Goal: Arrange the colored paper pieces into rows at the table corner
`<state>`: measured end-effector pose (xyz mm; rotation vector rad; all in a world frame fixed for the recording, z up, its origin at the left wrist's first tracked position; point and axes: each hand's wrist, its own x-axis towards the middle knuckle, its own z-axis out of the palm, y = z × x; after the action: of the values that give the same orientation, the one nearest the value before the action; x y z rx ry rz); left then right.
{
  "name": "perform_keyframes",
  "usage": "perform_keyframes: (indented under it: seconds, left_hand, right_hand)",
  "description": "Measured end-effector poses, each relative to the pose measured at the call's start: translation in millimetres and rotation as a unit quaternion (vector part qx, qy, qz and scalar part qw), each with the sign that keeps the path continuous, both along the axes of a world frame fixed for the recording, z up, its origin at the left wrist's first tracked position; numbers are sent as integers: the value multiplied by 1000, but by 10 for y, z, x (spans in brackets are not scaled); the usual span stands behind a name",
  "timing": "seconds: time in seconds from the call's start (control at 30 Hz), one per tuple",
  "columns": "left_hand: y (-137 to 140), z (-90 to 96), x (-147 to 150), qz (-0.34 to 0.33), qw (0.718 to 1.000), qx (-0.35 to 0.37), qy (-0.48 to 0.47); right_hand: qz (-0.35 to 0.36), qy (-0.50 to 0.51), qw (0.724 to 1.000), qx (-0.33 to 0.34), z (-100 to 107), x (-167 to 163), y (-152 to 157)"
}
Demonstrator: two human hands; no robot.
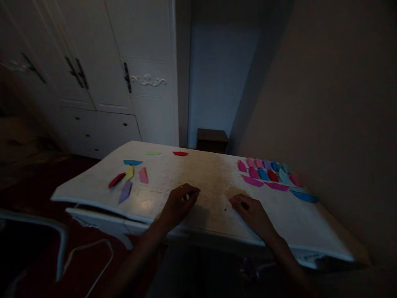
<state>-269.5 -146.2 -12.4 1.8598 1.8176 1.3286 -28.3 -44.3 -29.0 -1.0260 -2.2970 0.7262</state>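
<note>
My left hand (182, 200) is over the near middle of the white table (211, 223), its fingers curled and the thumb and fingertips together. No object shows in it. To its right, my right hand (250, 212) is in a loose closed curl near the table's front edge, also with nothing visible between its fingers. A tiny dark speck (225, 209) lies just left of it. Left of my left hand lie folded paper pieces, among them a pink one (143, 175), a purple one (125, 191), a dark red one (117, 181) and a blue one (132, 162).
Several folded paper pieces stand in rows at the table's right, including a red one (273, 176) and a blue one (304, 195). A red piece (180, 153) lies by the far edge. Beyond are a white wardrobe (151, 111) and a small brown cabinet (212, 135); a wall rises on the right.
</note>
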Motion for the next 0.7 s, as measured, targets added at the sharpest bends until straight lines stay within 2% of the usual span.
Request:
perform_keyframes:
  seconds: [0.13, 0.23, 0.33, 0.43, 0.57, 0.7]
  left_hand:
    - [-285, 70, -723, 169, 983, 7, 65]
    - [-501, 92, -1202, 251, 957, -10, 148]
    - [-711, 105, -1543, 233, 948, -54, 209]
    - [-898, 116, -1713, 209, 951, -100, 205]
    - [-1049, 96, -1739, 191, 953, -145, 182]
    - [-1052, 11, -1702, 159, 954, -154, 200]
  right_hand:
    - [5, -28, 1000, -10, -61, -60, 38]
    - [8, -23, 1000, -13, -76, -43, 65]
    - [10, -6, 1000, -15, -69, -20, 74]
    - [-3, 4, 1000, -14, -71, -7, 75]
    - [-8, -8, 1000, -13, -99, 9, 94]
    - [-19, -14, 1000, -1, -101, 22, 110]
